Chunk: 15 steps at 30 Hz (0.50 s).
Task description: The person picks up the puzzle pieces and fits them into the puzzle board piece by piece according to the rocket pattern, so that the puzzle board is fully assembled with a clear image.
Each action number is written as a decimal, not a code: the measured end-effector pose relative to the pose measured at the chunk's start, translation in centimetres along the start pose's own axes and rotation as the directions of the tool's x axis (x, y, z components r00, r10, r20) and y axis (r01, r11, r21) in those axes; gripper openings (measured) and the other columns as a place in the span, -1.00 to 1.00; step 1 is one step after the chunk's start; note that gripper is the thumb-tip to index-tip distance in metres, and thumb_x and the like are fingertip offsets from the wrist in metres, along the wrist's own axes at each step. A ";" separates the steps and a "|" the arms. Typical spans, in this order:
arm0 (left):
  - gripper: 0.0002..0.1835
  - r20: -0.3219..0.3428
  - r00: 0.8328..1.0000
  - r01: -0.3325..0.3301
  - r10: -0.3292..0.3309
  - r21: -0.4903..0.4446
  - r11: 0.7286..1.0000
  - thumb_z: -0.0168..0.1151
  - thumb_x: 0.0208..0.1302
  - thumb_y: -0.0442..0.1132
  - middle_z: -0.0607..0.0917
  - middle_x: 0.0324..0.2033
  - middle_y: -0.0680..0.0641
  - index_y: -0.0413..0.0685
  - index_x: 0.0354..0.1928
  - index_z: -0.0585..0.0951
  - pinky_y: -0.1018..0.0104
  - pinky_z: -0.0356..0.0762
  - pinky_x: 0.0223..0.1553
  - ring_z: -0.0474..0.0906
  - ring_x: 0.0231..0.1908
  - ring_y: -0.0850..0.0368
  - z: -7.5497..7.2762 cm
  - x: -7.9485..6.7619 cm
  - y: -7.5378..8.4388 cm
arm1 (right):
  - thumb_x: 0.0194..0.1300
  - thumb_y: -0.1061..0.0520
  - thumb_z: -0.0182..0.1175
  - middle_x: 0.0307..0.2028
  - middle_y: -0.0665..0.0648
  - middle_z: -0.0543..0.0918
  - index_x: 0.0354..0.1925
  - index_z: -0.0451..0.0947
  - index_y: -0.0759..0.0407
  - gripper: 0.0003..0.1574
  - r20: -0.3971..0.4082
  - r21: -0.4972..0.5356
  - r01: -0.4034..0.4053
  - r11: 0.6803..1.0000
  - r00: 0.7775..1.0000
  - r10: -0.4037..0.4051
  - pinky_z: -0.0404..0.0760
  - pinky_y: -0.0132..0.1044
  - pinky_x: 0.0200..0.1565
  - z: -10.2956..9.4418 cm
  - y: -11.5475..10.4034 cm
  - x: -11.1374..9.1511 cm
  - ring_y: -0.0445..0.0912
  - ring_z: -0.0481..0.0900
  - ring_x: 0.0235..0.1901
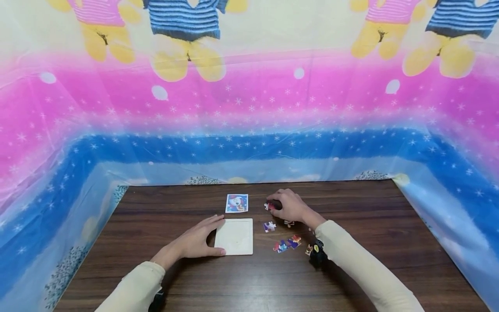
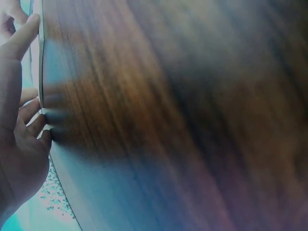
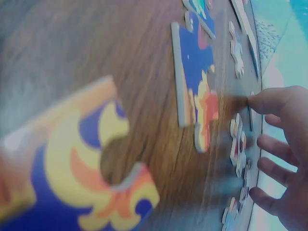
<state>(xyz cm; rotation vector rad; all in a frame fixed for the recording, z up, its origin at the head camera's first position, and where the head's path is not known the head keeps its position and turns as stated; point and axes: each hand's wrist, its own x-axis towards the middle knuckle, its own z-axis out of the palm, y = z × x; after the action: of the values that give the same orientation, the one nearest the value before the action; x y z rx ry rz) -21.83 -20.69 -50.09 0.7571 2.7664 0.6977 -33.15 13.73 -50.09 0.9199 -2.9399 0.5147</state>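
Note:
A pale square puzzle tray (image 1: 234, 236) lies flat in the middle of the table. At its left side my left hand (image 1: 196, 238) grips the edge, thumb at the near corner and fingers at the far one; the left wrist view shows the tray edge (image 2: 41, 62) between thumb and fingers. Farther back, my right hand (image 1: 289, 205) holds a reddish puzzle piece (image 1: 270, 206) at thumb and fingertips, partly covered by them. Below that hand lie a purple-and-white piece (image 1: 269, 226) and a joined-looking pair of colourful pieces (image 1: 287, 244).
A small picture card (image 1: 237, 203) lies behind the tray. Close to the right wrist camera is a yellow-and-blue piece (image 3: 86, 168). More pieces (image 3: 237, 144) lie under the right hand and forearm. A printed curtain (image 1: 249, 149) hangs behind the wooden table (image 1: 163, 208).

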 end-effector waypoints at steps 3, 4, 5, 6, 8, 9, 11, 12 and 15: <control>0.07 0.000 1.000 0.005 -0.005 0.004 1.000 0.37 0.18 0.38 0.19 0.57 -0.08 -0.08 0.57 0.25 -0.22 0.19 0.45 0.02 0.57 -0.12 0.0 0.0 0.0 | 0.29 -0.15 0.40 0.07 0.12 0.67 0.14 0.69 0.06 -0.47 -0.013 -0.013 -0.014 1.000 1.000 0.014 0.56 0.15 0.13 -0.1 0.3 0.1 0.11 0.55 0.13; 0.07 0.001 1.000 0.008 -0.008 0.001 1.000 0.37 0.18 0.37 0.19 0.57 -0.07 -0.08 0.57 0.25 -0.22 0.19 0.45 0.02 0.57 -0.12 0.0 0.0 0.1 | 0.28 -0.17 0.41 0.06 0.12 0.67 0.10 0.71 0.06 -0.48 -0.015 -0.014 -0.019 1.000 1.000 0.019 0.56 0.15 0.13 -0.1 0.4 0.1 0.11 0.55 0.13; 0.07 0.002 1.000 0.011 -0.011 -0.002 1.000 0.37 0.18 0.37 0.19 0.57 -0.07 -0.08 0.57 0.25 -0.22 0.19 0.45 0.02 0.57 -0.12 0.0 0.0 0.1 | 0.28 -0.18 0.41 0.05 0.12 0.67 0.06 0.73 0.07 -0.49 -0.016 -0.015 -0.022 1.000 1.000 0.022 0.56 0.14 0.13 0.0 0.5 0.1 0.11 0.55 0.13; 0.07 0.001 1.000 0.012 -0.012 -0.006 1.000 0.38 0.18 0.37 0.19 0.57 -0.07 -0.08 0.57 0.26 -0.23 0.19 0.45 0.03 0.57 -0.12 0.0 0.0 0.2 | 0.28 -0.19 0.41 0.05 0.11 0.68 0.03 0.74 0.06 -0.52 -0.017 -0.014 -0.022 1.000 1.000 0.022 0.56 0.14 0.13 0.0 0.6 0.1 0.11 0.56 0.12; 0.07 -0.002 1.000 0.014 -0.014 -0.011 1.000 0.38 0.18 0.37 0.19 0.57 -0.07 -0.09 0.57 0.25 -0.23 0.19 0.45 0.02 0.57 -0.13 0.1 0.0 0.2 | 0.28 -0.17 0.41 0.03 0.11 0.68 -0.02 0.76 0.05 -0.57 -0.020 -0.009 -0.019 1.000 1.000 0.019 0.57 0.14 0.11 0.1 0.7 0.0 0.10 0.56 0.11; 0.07 -0.005 1.000 0.014 -0.014 -0.013 1.000 0.38 0.18 0.36 0.19 0.57 -0.08 -0.09 0.57 0.25 -0.23 0.19 0.45 0.02 0.57 -0.13 0.1 0.0 0.3 | 0.29 -0.16 0.41 0.02 0.10 0.68 -0.04 0.77 0.04 -0.59 -0.022 -0.008 -0.016 1.000 1.000 0.016 0.57 0.13 0.10 0.2 0.8 0.0 0.09 0.56 0.10; 0.07 -0.013 1.000 0.012 -0.012 -0.014 1.000 0.38 0.18 0.36 0.19 0.57 -0.09 -0.10 0.57 0.25 -0.23 0.19 0.45 0.02 0.57 -0.13 0.2 -0.1 0.3 | 0.30 -0.14 0.41 -0.01 0.08 0.68 -0.04 0.78 0.02 -0.64 -0.029 -0.014 -0.006 1.000 1.000 0.006 0.58 0.10 0.07 0.3 0.9 0.0 0.06 0.57 0.07; 0.07 -0.018 1.000 0.010 -0.011 -0.014 1.000 0.38 0.18 0.36 0.19 0.57 -0.09 -0.10 0.56 0.25 -0.23 0.19 0.44 0.02 0.57 -0.14 0.2 -0.1 0.3 | 0.31 -0.12 0.41 -0.02 0.07 0.68 -0.04 0.78 0.00 -0.66 -0.031 -0.018 0.001 1.000 1.000 -0.001 0.59 0.09 0.04 0.3 1.0 0.0 0.05 0.57 0.05; 0.06 -0.030 1.000 0.010 -0.010 -0.014 1.000 0.39 0.18 0.35 0.20 0.57 -0.09 -0.10 0.56 0.26 -0.22 0.20 0.44 0.03 0.57 -0.13 0.2 -0.1 0.2 | 0.32 -0.09 0.40 -0.03 0.07 0.69 -0.01 0.79 -0.01 -0.67 -0.035 -0.022 0.022 1.000 0.999 -0.023 0.60 0.06 -0.01 0.4 1.1 0.1 0.03 0.58 0.02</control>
<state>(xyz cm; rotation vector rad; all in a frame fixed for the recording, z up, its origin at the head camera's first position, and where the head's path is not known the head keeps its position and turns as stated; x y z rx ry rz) -21.54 -20.52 -50.20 0.7353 2.7870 0.7313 -33.76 14.40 -50.76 0.9311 -2.8943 0.4919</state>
